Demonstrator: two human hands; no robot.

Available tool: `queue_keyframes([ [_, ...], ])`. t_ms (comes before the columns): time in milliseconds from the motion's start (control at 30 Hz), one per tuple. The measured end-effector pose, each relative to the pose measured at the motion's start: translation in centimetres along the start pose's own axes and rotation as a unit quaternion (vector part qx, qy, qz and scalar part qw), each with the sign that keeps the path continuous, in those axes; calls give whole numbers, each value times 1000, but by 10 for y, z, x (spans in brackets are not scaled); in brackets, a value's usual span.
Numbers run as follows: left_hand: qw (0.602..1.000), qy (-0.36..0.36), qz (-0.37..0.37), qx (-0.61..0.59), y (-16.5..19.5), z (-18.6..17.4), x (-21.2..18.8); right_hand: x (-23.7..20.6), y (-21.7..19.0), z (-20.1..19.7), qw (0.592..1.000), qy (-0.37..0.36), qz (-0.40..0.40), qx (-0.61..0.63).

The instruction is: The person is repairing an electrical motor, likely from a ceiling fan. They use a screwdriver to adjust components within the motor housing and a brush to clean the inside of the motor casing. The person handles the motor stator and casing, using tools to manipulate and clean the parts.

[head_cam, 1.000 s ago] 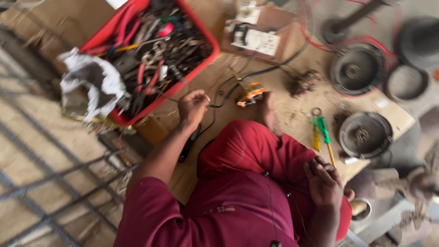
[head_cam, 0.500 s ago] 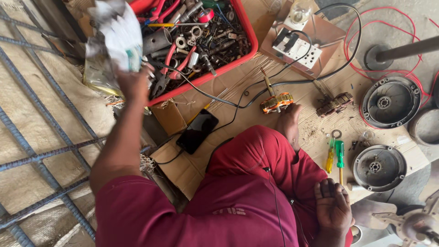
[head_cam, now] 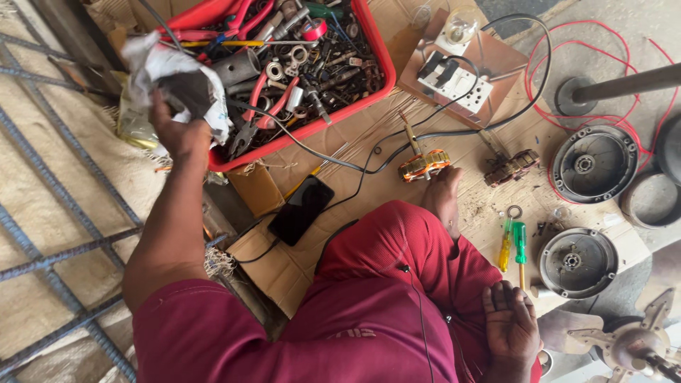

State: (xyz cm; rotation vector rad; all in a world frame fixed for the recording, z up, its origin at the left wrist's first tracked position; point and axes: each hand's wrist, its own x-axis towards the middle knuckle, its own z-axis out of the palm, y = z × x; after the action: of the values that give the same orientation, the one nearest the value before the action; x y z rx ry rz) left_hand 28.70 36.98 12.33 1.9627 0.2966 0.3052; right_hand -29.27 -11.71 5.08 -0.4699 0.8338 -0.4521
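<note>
My left hand [head_cam: 179,131] is raised at the left corner of a red tool tray [head_cam: 381,71] and is shut on a crumpled white rag [head_cam: 167,67]. The tray is full of pliers, sockets, bolts and a roll of red tape. My right hand [head_cam: 511,326] rests palm-down on my maroon-clad leg at the lower right, fingers loose, holding nothing. A copper-wound motor stator [head_cam: 424,164] lies on the cardboard just beyond my bare foot [head_cam: 445,198].
A black phone [head_cam: 300,209] lies on the cardboard. Green and yellow screwdrivers [head_cam: 514,245], two round fan motor covers [head_cam: 594,163] [head_cam: 578,261], a small rotor [head_cam: 512,167], a switch board with a bulb [head_cam: 461,71], red wire and a fan pole [head_cam: 624,81] lie to the right. Steel bars [head_cam: 57,248] run at left.
My left hand left the cardboard near the stator, swung left to the tray's corner and closed on the white rag. My right hand stayed on my leg.
</note>
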Motion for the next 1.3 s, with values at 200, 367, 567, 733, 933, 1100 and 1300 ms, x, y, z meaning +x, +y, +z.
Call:
queue_keyframes([
  [200,789,-267,-27,553,-5,8,-21,-1,2,-1,1000,24,-7,8],
  [367,748,-345,-80,562,-6,16,-35,-1,3,-2,1000,25,-1,8],
  [567,878,-178,-146,420,-6,-14,-6,-3,0,-1,999,47,11,4],
  [733,983,63,-138,103,27,-77,54,2,-7,-2,1000,15,21,9],
  [933,942,101,-29,-319,46,-95,82,11,-9,-6,1000,-12,24,13],
  [1100,957,82,-26,-275,48,-94,84,12,-9,-7,999,-11,26,17],
  [1300,950,23,-11,-312,67,-94,80,12,-8,1,1000,-2,16,11],
])
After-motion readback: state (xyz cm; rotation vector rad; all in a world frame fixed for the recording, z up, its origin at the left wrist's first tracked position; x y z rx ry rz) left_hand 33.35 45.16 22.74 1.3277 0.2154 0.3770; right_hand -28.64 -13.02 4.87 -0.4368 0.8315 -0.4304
